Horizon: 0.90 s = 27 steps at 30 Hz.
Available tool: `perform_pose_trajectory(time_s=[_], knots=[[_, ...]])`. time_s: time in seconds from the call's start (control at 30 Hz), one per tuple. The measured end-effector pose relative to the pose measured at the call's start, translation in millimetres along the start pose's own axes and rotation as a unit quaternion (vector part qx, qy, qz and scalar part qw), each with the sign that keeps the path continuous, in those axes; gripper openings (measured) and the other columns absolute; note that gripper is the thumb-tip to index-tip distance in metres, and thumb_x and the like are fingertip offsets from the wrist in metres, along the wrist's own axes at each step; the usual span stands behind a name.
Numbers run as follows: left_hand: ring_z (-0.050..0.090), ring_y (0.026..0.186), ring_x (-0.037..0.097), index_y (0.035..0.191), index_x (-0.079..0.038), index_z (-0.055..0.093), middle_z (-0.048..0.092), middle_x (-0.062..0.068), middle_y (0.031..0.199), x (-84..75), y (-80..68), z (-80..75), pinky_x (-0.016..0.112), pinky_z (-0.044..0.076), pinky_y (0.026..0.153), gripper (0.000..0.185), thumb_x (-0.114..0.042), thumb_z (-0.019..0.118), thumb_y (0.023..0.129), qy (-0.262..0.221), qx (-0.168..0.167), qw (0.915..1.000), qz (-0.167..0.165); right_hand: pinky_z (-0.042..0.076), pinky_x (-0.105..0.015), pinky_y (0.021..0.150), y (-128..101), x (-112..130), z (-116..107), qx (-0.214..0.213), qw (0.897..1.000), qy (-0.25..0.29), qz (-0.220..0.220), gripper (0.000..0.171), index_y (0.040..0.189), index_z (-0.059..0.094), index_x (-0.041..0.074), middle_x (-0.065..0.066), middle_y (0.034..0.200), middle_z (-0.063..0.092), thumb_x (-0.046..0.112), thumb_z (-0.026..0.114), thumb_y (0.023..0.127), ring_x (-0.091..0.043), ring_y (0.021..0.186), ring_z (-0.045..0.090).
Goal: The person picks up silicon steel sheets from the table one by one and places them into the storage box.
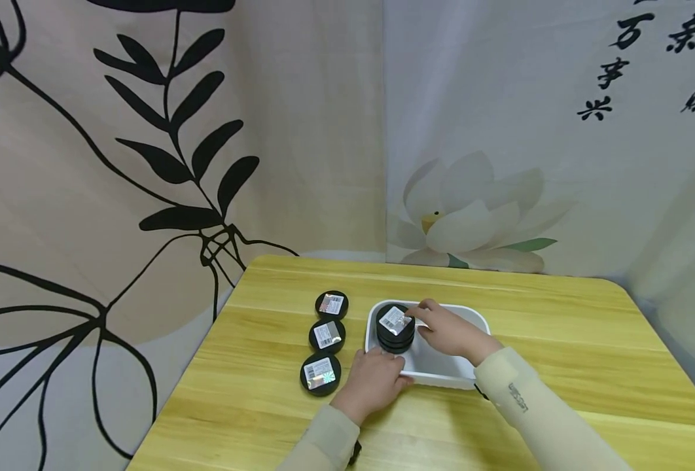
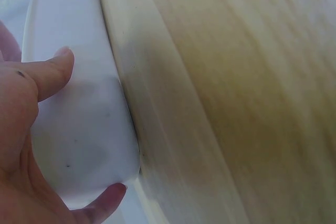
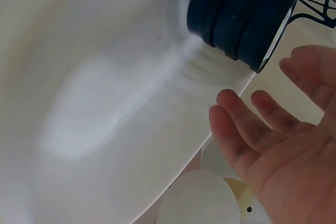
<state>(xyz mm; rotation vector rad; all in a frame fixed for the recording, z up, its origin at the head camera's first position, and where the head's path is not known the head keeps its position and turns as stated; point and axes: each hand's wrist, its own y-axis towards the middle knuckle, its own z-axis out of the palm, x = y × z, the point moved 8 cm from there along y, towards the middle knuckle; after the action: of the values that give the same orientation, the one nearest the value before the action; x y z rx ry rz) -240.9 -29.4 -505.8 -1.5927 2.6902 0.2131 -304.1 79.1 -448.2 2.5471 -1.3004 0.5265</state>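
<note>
A white rectangular tray (image 1: 442, 378) sits on the table, with a stack of flat black round containers (image 1: 396, 330) at its left end. A silvery barcode label tops the stack. My left hand (image 1: 374, 383) holds the tray's near left corner; in the left wrist view its thumb (image 2: 55, 74) lies against the outer wall and another finger bends round the corner. Over the tray, my right hand (image 1: 450, 332) is beside the stack's upper right edge. In the right wrist view its fingers (image 3: 239, 124) are loosely bent, apart from the stacked containers (image 3: 236, 17), with nothing held.
Left of the tray, three more black round containers with barcode labels, the far one (image 1: 332, 305), the middle one (image 1: 326, 335) and the near one (image 1: 320, 374), lie in a row on the wooden table (image 1: 559, 340). A printed curtain (image 1: 312, 131) hangs behind the table's far edge.
</note>
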Motion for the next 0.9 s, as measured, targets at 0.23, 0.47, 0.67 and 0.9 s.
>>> perform_pose_trajectory(time_s=[0.23, 0.47, 0.67, 0.9], knots=[[0.059, 0.089, 0.017, 0.089, -0.024, 0.067, 0.074, -0.008, 0.101, 2.0, 1.5, 4.1, 0.045, 0.047, 0.079, 0.034, -0.057, 0.061, 0.094, 0.005, -0.001, 1.0000, -0.001, 0.050, -0.051, 0.098, -10.4, -1.1, -1.4, -0.027, 1.000, -0.006, -0.012, 0.033, 0.130, 0.063, 0.005, -0.018, 0.122, 0.061, 0.007, 0.060, 0.097, -0.033, 0.111, 0.063], [0.059, 0.091, 0.018, 0.090, -0.024, 0.068, 0.074, -0.007, 0.101, 2.5, 1.7, 7.3, 0.049, 0.048, 0.083, 0.034, -0.057, 0.061, 0.094, -0.001, 0.005, 1.0000, -0.006, 0.051, -0.049, 0.096, -18.7, 2.4, -1.4, -0.031, 0.999, -0.006, -0.025, 0.030, 0.127, 0.064, 0.005, -0.013, 0.119, 0.064, 0.011, 0.062, 0.098, -0.028, 0.109, 0.064], [0.060, 0.092, 0.018, 0.091, -0.024, 0.068, 0.074, -0.007, 0.102, 3.4, 2.0, 5.3, 0.050, 0.048, 0.084, 0.032, -0.056, 0.061, 0.094, -0.002, 0.004, 1.0000, -0.008, 0.051, -0.048, 0.096, -25.7, 7.6, -5.7, -0.048, 0.998, -0.003, -0.036, 0.027, 0.123, 0.066, 0.004, -0.013, 0.117, 0.065, 0.010, 0.063, 0.097, -0.028, 0.110, 0.064], [0.059, 0.091, 0.018, 0.092, -0.024, 0.068, 0.074, -0.007, 0.101, 1.7, 0.7, 2.9, 0.049, 0.048, 0.083, 0.033, -0.056, 0.061, 0.095, -0.004, 0.006, 1.0000, -0.006, 0.052, -0.047, 0.094, -29.4, 4.6, -1.9, -0.053, 0.998, -0.002, -0.032, 0.026, 0.123, 0.067, 0.006, -0.011, 0.116, 0.066, 0.011, 0.063, 0.098, -0.026, 0.108, 0.065]])
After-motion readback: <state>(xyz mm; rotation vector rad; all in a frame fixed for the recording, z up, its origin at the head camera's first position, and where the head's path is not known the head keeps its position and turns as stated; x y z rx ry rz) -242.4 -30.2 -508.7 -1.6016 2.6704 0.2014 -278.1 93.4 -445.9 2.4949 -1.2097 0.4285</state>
